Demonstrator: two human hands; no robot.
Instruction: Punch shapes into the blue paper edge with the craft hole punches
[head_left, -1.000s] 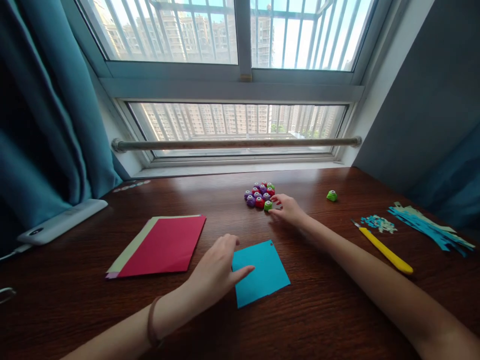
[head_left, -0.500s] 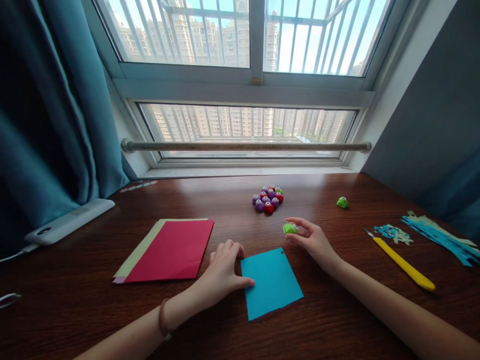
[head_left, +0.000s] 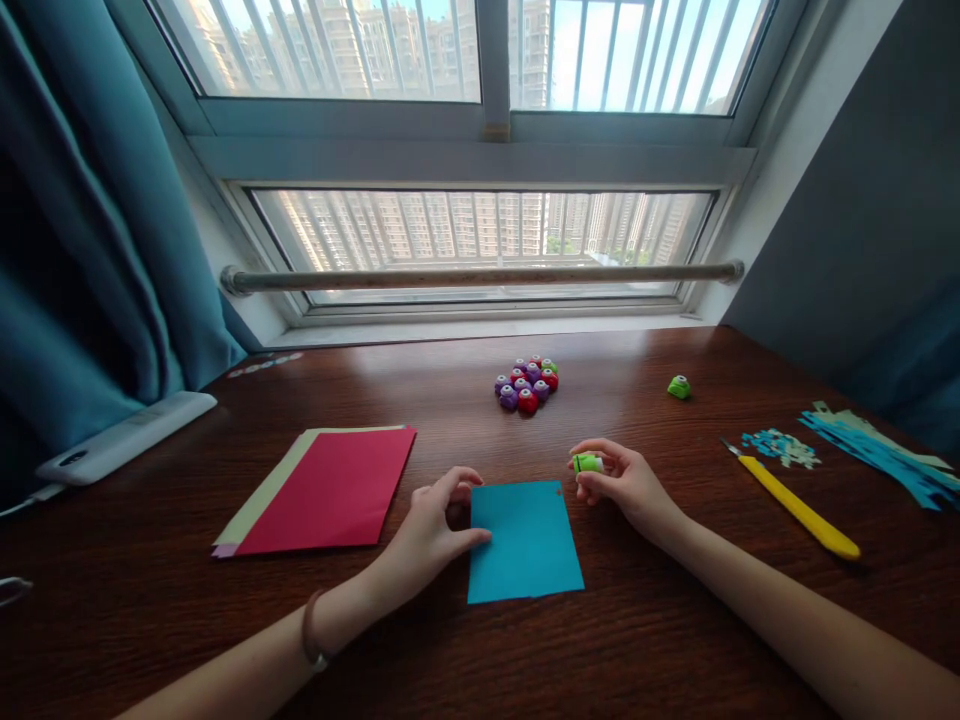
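A square of blue paper (head_left: 523, 550) lies flat in front of me, with a tiny dark mark or hole near its top right corner. My left hand (head_left: 442, 515) is at the paper's left edge, thumb resting on it and the curled fingers spread away from the thumb. Just right of the paper, my right hand (head_left: 622, 485) holds a small green craft punch (head_left: 587, 463) between thumb and fingers, above the table. Farther back stands a cluster of small purple, red and green punches (head_left: 527, 385). Another green punch (head_left: 679, 387) sits alone to the right.
Left of my hands lies a stack of coloured paper, red sheet (head_left: 330, 490) on top. A yellow-handled craft knife (head_left: 802, 508), small paper bits (head_left: 782, 447) and blue strips (head_left: 877, 455) are at right. A white power strip (head_left: 127, 437) lies by the curtain (head_left: 82, 230).
The blue paper has turned so its near edge runs almost level. In my right hand the green punch has tipped, showing its side and white part. The view has shifted slightly.
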